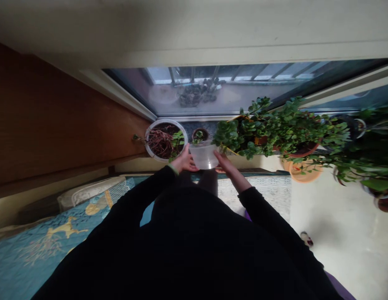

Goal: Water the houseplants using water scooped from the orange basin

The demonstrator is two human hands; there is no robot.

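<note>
Nearest is the person's black top (pixel 194 250), its sleeves running forward to both bare hands. At the left lies a blue bedspread (pixel 71 239) with a yellow deer; at the right, a pale rug (pixel 272 200) meets the light floor (pixel 344 233) along a straight edge. Ahead, a clear plastic bowl (pixel 205 157) is held in front of the window sill (pixel 210 126). The left hand (pixel 183 161) is clamped on its left side; the right hand (pixel 224 162) grips the opposite side, thumb high by the rim. The near side of the bowl faces the body, with some room between them. Beyond its far rim stands a small pot (pixel 200 134) with a little green plant; the two overlap in view, and whether they touch cannot be told. Just beside the left hand is the edge of a round white pot (pixel 165 140) of reddish stems, and leafy plants (pixel 269 129) crowd close to the right hand, so sideways room is tight. Only narrow strips of sill show around the small pot. A brown wooden panel (pixel 65 112) bounds the left, and past the sill is the window glass (pixel 228 100), with dark bars (pixel 234 74) outside.
</note>
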